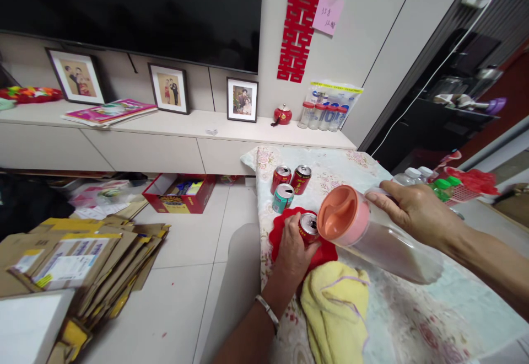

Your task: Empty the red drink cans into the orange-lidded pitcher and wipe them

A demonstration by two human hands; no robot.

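Observation:
My left hand (292, 248) is wrapped around an opened red drink can (307, 226) that stands on a red scalloped plate (278, 221). In my right hand (413, 212) is the handle of a clear pitcher (397, 251) with an orange lid (339, 212). The pitcher is tipped to the left, its lid's edge right by the can's top. Whether liquid is flowing, I cannot tell. Behind the plate stand a teal can (283, 199), a red can (281, 179) and a dark-topped red can (301, 180). A yellow towel (336, 309) lies just in front of the plate.
A floral tablecloth (430, 325) covers the table. At the right are bottles with green caps (444, 187) and a pink basket (467, 186). Flattened cardboard boxes (91, 259) and a red box (179, 198) occupy the floor at left. A low cabinet (157, 143) bears framed photos and glass jars (320, 117).

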